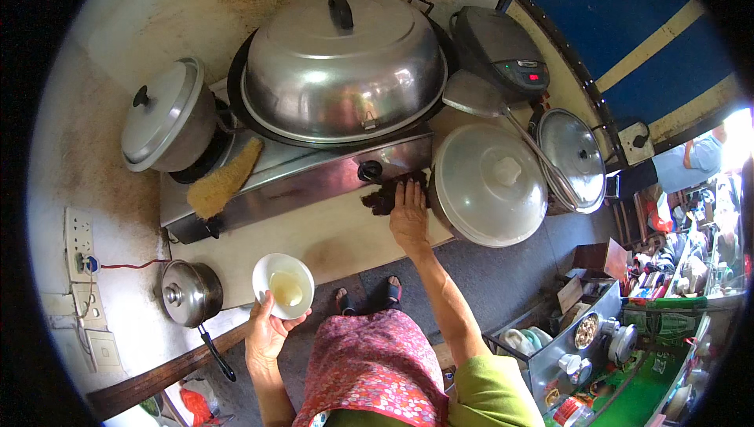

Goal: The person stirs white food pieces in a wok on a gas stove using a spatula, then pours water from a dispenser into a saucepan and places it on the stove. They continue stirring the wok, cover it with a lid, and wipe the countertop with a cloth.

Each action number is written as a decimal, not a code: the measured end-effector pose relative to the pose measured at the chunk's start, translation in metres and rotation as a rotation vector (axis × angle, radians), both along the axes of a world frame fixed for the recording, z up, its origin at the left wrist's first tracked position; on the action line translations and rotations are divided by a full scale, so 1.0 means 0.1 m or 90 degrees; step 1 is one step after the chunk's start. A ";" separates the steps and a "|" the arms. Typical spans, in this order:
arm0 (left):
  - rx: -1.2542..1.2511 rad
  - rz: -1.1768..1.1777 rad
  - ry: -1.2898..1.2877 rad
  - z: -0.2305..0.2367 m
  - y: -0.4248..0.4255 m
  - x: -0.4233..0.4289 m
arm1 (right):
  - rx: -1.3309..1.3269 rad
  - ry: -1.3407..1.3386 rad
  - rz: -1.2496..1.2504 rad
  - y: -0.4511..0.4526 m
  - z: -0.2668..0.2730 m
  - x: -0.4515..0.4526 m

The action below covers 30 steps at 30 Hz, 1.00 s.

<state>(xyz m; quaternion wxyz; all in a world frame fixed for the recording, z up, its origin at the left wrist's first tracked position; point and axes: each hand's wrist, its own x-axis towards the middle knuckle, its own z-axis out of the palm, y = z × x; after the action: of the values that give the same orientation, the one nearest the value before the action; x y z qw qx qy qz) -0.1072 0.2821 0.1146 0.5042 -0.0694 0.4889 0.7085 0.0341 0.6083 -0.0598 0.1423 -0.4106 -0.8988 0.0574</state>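
My left hand (269, 328) holds a white bowl (298, 271) with some pale yellowish liquid in it, over the front edge of the counter (318, 233). My right hand (409, 215) presses with its fingers on a dark, wet-looking cloth (386, 194) on the counter, just below the knob of the steel gas stove (306, 177). Close to its right stands a pot with a translucent domed lid (492, 182). A yellow loofah sponge (224, 178) lies across the stove's front edge. A big wok with a domed metal lid (341, 68) sits on the stove.
A lidded pot (165, 115) stands on the left burner, a small saucepan (191, 291) at the left. On the right are a rice cooker (500, 50), a metal spatula (477, 94) and a glass-lidded pot (571, 156). Another person (689, 162) is at the far right.
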 end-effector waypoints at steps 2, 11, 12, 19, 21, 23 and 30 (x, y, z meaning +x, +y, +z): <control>-0.003 -0.001 0.002 -0.02 -0.07 -0.04 | -0.006 -0.004 -0.014 -0.12 -0.01 0.14; 0.024 0.037 -0.047 -0.03 -0.26 -0.22 | -0.057 -0.072 -0.038 -0.53 0.09 0.71; 0.022 0.037 -0.037 -0.01 -0.28 -0.23 | -0.075 -0.041 -0.039 -0.56 0.12 0.74; -0.024 0.085 0.051 0.15 -0.52 -0.20 | -0.074 0.039 -0.054 -1.08 0.10 0.44; -0.026 0.100 0.057 0.19 -0.59 -0.18 | -0.090 0.063 0.008 -1.39 0.06 0.15; -0.028 0.106 0.053 0.23 -0.67 -0.15 | -0.139 0.104 0.104 -1.72 0.04 -0.22; -0.015 0.096 0.061 0.29 -0.88 -0.07 | -0.062 0.083 0.416 -1.93 0.22 -1.26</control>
<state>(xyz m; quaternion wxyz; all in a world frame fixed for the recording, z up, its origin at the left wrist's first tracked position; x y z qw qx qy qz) -0.1141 0.1943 0.1431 0.4244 -0.0779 0.5145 0.7410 -0.0920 0.4156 -0.0374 0.1536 -0.1022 -0.9681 0.1694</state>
